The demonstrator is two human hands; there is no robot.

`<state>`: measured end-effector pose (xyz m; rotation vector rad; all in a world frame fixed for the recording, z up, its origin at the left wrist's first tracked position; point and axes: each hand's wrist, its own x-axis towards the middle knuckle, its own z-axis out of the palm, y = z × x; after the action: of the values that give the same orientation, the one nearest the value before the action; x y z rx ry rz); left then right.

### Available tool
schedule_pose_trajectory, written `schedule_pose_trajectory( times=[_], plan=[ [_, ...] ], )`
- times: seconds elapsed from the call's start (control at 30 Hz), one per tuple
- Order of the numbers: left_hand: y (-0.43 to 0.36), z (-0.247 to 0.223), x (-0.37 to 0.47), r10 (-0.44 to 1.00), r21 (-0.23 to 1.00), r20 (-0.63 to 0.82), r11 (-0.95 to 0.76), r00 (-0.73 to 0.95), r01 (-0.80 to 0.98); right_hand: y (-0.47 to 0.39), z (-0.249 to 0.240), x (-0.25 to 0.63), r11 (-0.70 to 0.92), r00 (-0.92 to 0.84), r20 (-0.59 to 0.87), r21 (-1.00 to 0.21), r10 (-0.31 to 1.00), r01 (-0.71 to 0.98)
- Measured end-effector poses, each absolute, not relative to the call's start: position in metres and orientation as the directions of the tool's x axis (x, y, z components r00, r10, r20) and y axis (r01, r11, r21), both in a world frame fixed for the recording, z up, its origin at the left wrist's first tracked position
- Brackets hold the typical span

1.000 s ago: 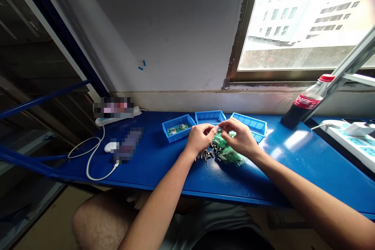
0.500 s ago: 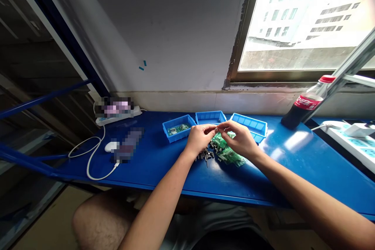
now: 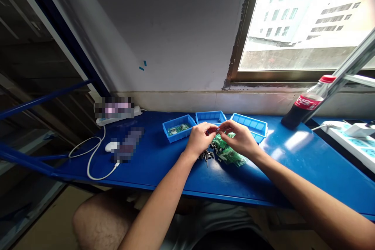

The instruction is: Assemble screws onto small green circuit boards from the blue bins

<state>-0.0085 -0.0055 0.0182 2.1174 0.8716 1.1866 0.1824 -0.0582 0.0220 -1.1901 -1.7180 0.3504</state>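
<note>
My left hand [image 3: 200, 137] and my right hand [image 3: 236, 136] meet fingertip to fingertip above the blue table. Both are closed in a pinch around something tiny that I cannot make out. Beneath them lies a heap of dark metal screws [image 3: 207, 156], partly covered by my left hand. Crumpled green plastic bags [image 3: 233, 157] lie under and in front of my right hand. Just beyond the hands stand three blue bins: the left bin [image 3: 175, 138] holds small parts in green packaging, while the middle bin [image 3: 210, 115] and right bin [image 3: 249, 120] are partly hidden.
A cola bottle [image 3: 304, 103] stands at the back right, near a white power strip [image 3: 361, 142]. At left, a white cable [image 3: 94, 152] loops beside a white rounded object [image 3: 111, 147] and a blurred-out item. A blue metal frame [image 3: 43, 99] borders the left side.
My fingers have shifted slightly at the pinch, with the left fingers more curled. The hands stay in nearly the same place, and the bins and heap look unchanged.
</note>
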Motion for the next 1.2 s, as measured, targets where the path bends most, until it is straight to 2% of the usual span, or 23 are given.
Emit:
schedule_pose_trajectory(
  times=[0.43, 0.63, 0.83, 1.03, 1.2],
  plan=[
    [-0.010, 0.024, -0.008, 0.731, 0.700, 0.570, -0.671, 0.377, 0.243, -0.055, 0.016, 0.184, 0.493, -0.055, 0.564, -0.665, 0.824, 0.561],
    [-0.015, 0.033, -0.009, 0.799, 0.767, 0.482, -0.583, 0.359, 0.267, -0.059, 0.022, 0.182, 0.515, -0.068, 0.599, -0.618, 0.798, 0.595],
    [-0.017, 0.033, -0.010, 0.815, 0.803, 0.396, -0.530, 0.423, 0.270, -0.060, 0.025, 0.182, 0.538, -0.062, 0.624, -0.615, 0.779, 0.577],
    [-0.012, 0.027, -0.009, 0.815, 0.829, 0.401, -0.517, 0.419, 0.212, -0.059, 0.024, 0.184, 0.569, -0.097, 0.640, -0.593, 0.763, 0.570],
    [-0.011, 0.023, -0.008, 0.825, 0.814, 0.418, -0.526, 0.379, 0.246, -0.060, 0.024, 0.182, 0.524, -0.059, 0.609, -0.624, 0.791, 0.579]
  ],
)
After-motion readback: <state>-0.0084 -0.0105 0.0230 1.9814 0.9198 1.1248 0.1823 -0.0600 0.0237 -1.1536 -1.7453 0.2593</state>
